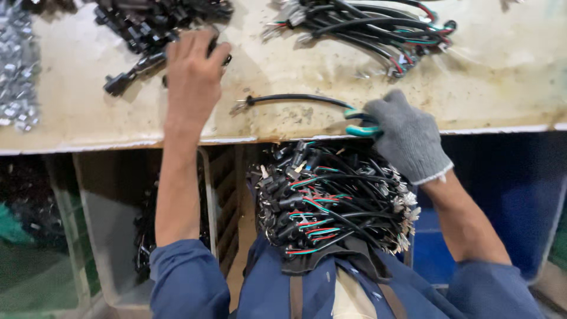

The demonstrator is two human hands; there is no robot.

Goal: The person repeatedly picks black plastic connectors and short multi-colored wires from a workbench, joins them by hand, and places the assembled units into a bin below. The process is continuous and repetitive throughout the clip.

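A short black cable with bare stripped wire ends point(295, 98) lies on the stained beige worktable point(502, 88), near its front edge. The right hand point(407, 133), in a grey knitted glove, grasps teal-handled pliers point(359, 123) at the cable's right end. The bare left hand point(192, 74) closes its fingers on a black plug piece point(139, 68) at the heap of black plug parts point(156, 20) further left. To work well, a firm grip close to the wire end seems wise. A bundle of finished cables point(331, 198) rests on the lap, more cables point(366, 29) lie far right, and small metal parts point(18, 65) far left; nothing blocks the hands.
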